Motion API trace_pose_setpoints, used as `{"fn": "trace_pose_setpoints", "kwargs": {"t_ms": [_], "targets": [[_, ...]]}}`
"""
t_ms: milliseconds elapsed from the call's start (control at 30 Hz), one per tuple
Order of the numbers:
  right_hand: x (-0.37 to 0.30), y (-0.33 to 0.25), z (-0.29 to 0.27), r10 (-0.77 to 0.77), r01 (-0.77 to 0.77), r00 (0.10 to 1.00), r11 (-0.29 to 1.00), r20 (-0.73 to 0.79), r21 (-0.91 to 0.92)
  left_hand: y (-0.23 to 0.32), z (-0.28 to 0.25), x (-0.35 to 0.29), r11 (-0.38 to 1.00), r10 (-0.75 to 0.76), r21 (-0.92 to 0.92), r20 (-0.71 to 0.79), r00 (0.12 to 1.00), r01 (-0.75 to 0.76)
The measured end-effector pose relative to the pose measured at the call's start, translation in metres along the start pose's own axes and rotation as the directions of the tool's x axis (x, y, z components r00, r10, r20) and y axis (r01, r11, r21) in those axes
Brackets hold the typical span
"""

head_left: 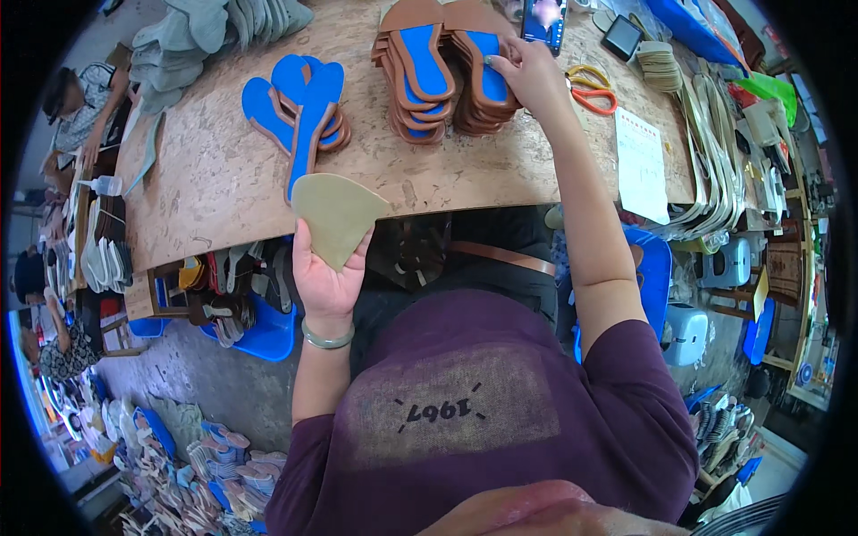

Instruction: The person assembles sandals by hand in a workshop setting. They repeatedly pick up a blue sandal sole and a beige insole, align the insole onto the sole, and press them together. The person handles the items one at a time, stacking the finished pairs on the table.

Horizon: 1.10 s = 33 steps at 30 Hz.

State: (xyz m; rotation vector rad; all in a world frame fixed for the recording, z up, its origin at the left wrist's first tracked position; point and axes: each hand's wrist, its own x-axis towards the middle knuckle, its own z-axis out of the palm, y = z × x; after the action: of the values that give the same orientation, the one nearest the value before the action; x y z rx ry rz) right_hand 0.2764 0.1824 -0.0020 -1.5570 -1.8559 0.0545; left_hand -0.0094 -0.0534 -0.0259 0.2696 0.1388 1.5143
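Note:
My left hand (323,284) holds a tan fan-shaped flat piece (338,207), thumb along one edge and fingers along the other, just in front of the table's near edge. At the back of the table stand two stacks of brown shoe pieces with blue centres, a left stack (424,64) and a right stack (487,79). My right hand (539,80) pinches the side of the right stack's top shoe piece, thumb on the blue; some fingertips are hidden. Left of them lies a fanned pile of blue insoles (315,100) with brown edging.
Near my right hand are orange-handled scissors (593,96), a phone (543,25) and a small black device (623,37). A paper sheet (640,170) and bundled pale strips (710,161) lie at the right. Grey pieces (183,45) are heaped far left; blue bins (273,326) stand below.

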Motion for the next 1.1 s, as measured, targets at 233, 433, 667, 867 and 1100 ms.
{"fn": "trace_pose_setpoints", "kwargs": {"t_ms": [233, 433, 667, 867, 1100], "targets": [[-0.034, -0.126, -0.017, -0.361, 0.364, 0.930, 0.886, -0.068, 0.287, 0.000, 0.001, -0.008, 0.986, -0.075, 0.149, -0.024, 0.997, 0.077], [-0.085, -0.208, 0.082, -0.662, 0.632, 0.714, 0.749, 0.226, 0.198, -0.017, 0.116, 0.007, 0.079, -0.466, 0.811, 0.544, 0.698, -0.580], [-0.056, -0.218, 0.095, -0.765, 0.797, 0.438, 0.573, 0.471, 0.190, -0.049, 0.207, 0.004, -0.077, -0.353, 0.071, 0.931, 0.094, -0.994], [-0.052, -0.211, 0.122, -0.865, 0.927, 0.330, 0.373, 0.378, 0.045, -0.045, 0.198, -0.011, -0.347, -0.431, -0.151, 0.902, 0.015, -0.926], [-0.035, -0.218, 0.049, -0.677, 0.743, 0.647, 0.458, -0.350, 0.488, -0.022, 0.174, -0.012, -0.338, -0.415, -0.066, 0.906, 0.086, -0.939]]}}
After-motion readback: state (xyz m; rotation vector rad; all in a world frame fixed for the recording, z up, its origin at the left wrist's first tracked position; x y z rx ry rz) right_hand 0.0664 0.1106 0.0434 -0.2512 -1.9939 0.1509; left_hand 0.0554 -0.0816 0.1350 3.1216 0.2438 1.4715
